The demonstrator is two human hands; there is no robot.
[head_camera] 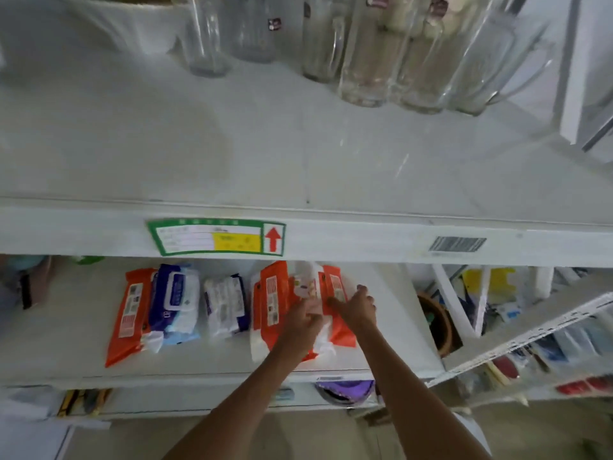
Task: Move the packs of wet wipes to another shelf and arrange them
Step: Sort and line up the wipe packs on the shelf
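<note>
Several packs of wet wipes lie in a row on the lower white shelf (66,333). From the left: an orange pack (127,313), a blue and white pack (175,300), a white and purple pack (225,303). To the right, an orange pack (270,303) stands beside a white-fronted pack (308,287) and another orange pack (335,283). My left hand (303,322) grips the white-fronted pack from its near end. My right hand (356,305) presses on the rightmost orange pack with fingers curled over it.
The upper shelf (232,144) carries glass bottles and jugs (365,54) at its back. A green price label (215,237) and a barcode (457,244) sit on its front edge. A brown bowl (438,323) and cluttered racks stand to the right.
</note>
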